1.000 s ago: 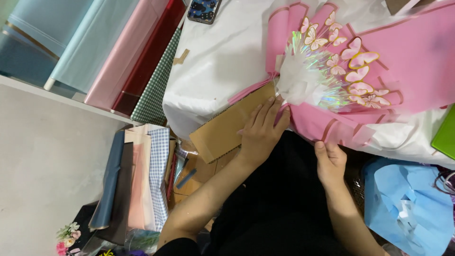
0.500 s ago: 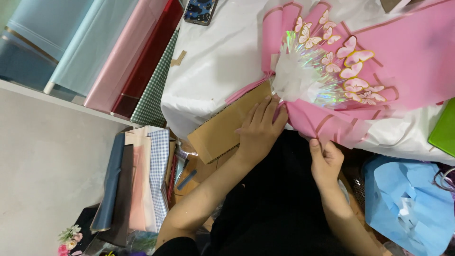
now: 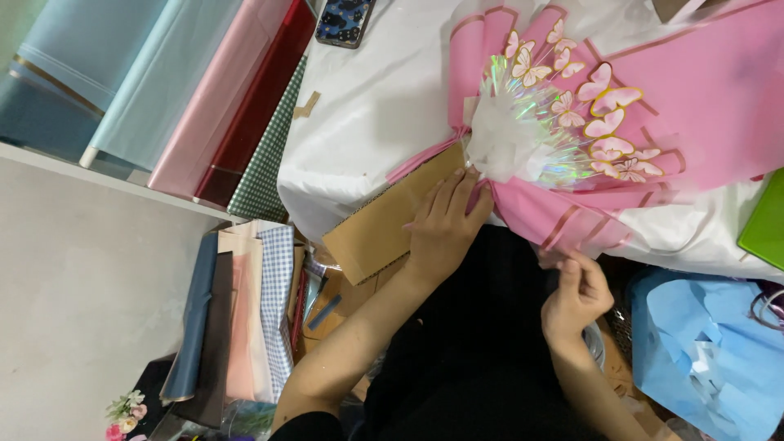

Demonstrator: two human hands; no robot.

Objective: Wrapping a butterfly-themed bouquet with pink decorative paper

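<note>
Pink wrapping paper (image 3: pixel 702 98) is lying fanned out over a white-covered table (image 3: pixel 376 114), forming a bouquet wrap around a cluster of pale paper butterflies (image 3: pixel 600 106) and a tuft of white and iridescent film (image 3: pixel 510 139). The left hand (image 3: pixel 445 233) is resting at the gathered neck of the bouquet, its fingers extended and lying close together, their tips pressing against the lower fold of the pink paper just below the white tuft; the palm is lying over a brown cardboard strip (image 3: pixel 384 224) that is projecting past the table edge. The right hand (image 3: pixel 576 294) is hovering just below the bottom edge of the pink paper, its fingers curled and the thumb and forefinger pinching together; whether they are gripping the paper's edge or something small cannot be told. Both forearms are reaching up across dark clothing. A phone in a patterned case (image 3: pixel 345 20) is lying at the table's far side. Rolls of blue, pink and red wrapping sheet (image 3: pixel 180 90) are leaning along the left, with a green checked sheet (image 3: pixel 265 155) beside them. Crumpled blue paper (image 3: pixel 710 343) is sitting at lower right, and a green box corner (image 3: pixel 766 224) is showing at the right margin.
</note>
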